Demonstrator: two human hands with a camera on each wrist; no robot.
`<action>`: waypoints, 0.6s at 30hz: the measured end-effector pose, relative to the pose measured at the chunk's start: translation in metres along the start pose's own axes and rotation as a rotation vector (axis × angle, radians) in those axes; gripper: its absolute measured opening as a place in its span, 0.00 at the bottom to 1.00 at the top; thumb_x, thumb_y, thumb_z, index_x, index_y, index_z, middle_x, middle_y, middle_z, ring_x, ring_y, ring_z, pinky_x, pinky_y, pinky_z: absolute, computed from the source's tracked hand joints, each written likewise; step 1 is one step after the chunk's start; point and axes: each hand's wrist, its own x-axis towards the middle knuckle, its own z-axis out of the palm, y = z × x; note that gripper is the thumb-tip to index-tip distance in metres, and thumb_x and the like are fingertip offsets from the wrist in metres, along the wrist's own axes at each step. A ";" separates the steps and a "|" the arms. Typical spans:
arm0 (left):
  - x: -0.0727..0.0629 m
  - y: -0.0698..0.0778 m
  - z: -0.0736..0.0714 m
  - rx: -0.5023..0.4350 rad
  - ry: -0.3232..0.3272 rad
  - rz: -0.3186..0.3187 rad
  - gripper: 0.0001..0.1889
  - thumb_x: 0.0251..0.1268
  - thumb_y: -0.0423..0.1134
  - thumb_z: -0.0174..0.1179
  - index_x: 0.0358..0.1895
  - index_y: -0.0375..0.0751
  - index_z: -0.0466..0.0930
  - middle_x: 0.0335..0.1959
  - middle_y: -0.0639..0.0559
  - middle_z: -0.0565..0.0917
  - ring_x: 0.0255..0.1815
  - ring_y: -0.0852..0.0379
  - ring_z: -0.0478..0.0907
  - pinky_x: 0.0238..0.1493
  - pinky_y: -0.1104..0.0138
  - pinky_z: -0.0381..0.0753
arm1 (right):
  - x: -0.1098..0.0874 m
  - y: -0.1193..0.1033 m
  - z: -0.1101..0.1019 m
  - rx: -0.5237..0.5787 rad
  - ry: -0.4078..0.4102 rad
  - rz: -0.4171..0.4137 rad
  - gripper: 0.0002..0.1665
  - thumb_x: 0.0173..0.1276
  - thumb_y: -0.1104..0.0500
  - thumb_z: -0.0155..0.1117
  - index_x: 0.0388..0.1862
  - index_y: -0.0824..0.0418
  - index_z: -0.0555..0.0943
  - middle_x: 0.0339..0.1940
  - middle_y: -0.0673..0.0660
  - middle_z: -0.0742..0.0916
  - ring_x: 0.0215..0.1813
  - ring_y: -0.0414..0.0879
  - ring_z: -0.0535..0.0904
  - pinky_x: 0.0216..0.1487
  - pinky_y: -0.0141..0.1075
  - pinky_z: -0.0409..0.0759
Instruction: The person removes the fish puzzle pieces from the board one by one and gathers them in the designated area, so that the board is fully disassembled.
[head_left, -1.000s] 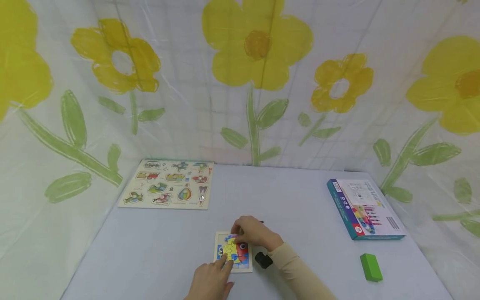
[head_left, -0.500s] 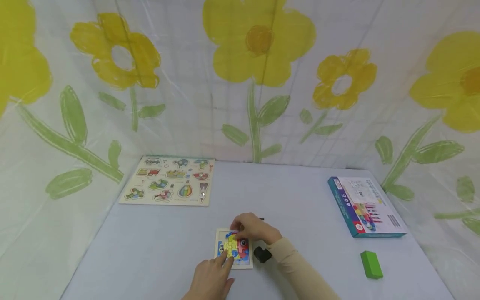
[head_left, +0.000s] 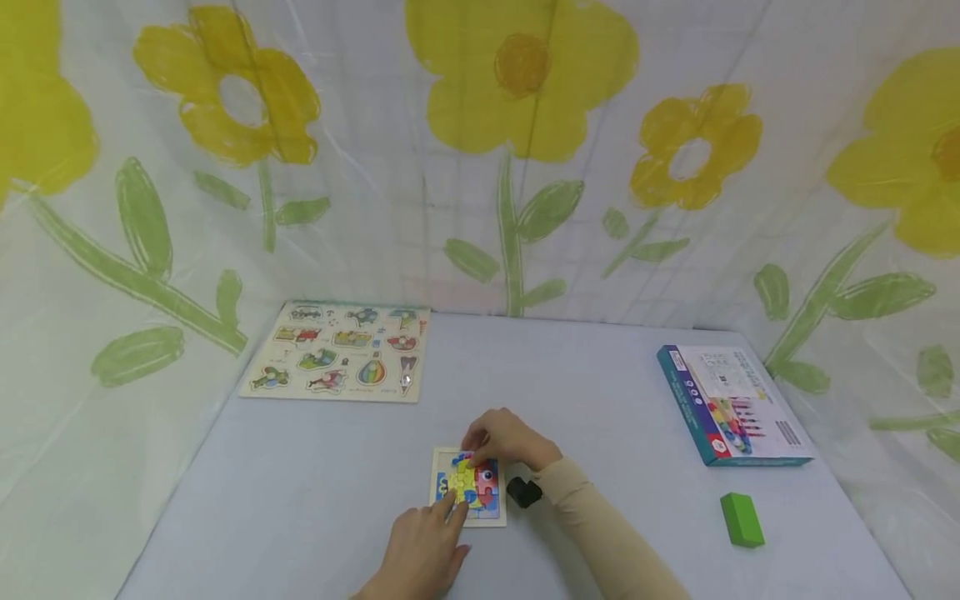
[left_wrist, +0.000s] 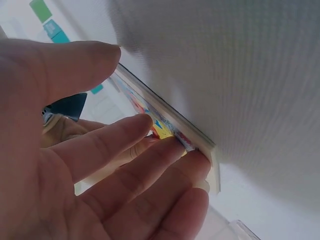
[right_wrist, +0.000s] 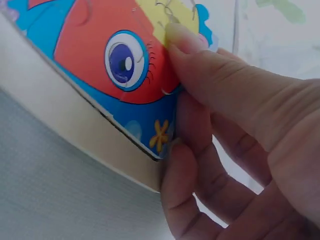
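A small jigsaw puzzle (head_left: 486,502) of a red and yellow fish lies in a pale wooden frame (head_left: 487,523) on the table. My left hand (head_left: 420,542) reaches in from the near left, its extended fingertips resting on the yellow pieces; the thumb stays off the frame. My right hand (head_left: 512,437) is at the far right corner. In the right wrist view its thumb (right_wrist: 187,42) presses on the pieces beside the yellow part, while the curled fingers (right_wrist: 182,172) meet the frame's edge. The fish's eye (right_wrist: 126,61) shows uncovered; the pieces under the thumb are partly hidden.
A wooden peg puzzle board (head_left: 300,387) with vehicle pictures lies at the back left. At the right are a flat printed box (head_left: 765,417) and a green block (head_left: 742,520). A small black device (head_left: 523,492) sits at my right wrist. A flower-patterned curtain (head_left: 360,250) stands behind.
The whole scene has shifted slightly upward in the head view. Both hands keep nearly the same places on the puzzle, with only slight finger movement.
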 end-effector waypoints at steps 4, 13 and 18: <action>0.000 0.000 -0.001 0.010 0.022 0.006 0.28 0.62 0.60 0.68 0.58 0.46 0.85 0.58 0.45 0.87 0.35 0.51 0.87 0.30 0.64 0.81 | -0.001 -0.003 -0.001 -0.015 -0.025 -0.005 0.07 0.64 0.62 0.76 0.40 0.57 0.88 0.40 0.53 0.90 0.43 0.42 0.84 0.45 0.32 0.83; -0.004 0.001 0.000 0.052 0.094 0.020 0.27 0.59 0.59 0.70 0.57 0.47 0.86 0.56 0.46 0.88 0.32 0.54 0.85 0.29 0.66 0.79 | -0.002 -0.004 -0.002 -0.042 -0.058 -0.001 0.05 0.67 0.61 0.73 0.41 0.54 0.87 0.45 0.54 0.90 0.49 0.46 0.85 0.49 0.36 0.85; -0.005 0.001 0.002 0.052 0.121 0.028 0.28 0.57 0.59 0.72 0.57 0.47 0.86 0.55 0.46 0.88 0.30 0.54 0.84 0.28 0.67 0.78 | -0.005 -0.006 0.000 -0.027 -0.058 0.014 0.05 0.70 0.60 0.71 0.43 0.53 0.86 0.44 0.54 0.89 0.44 0.43 0.83 0.46 0.33 0.84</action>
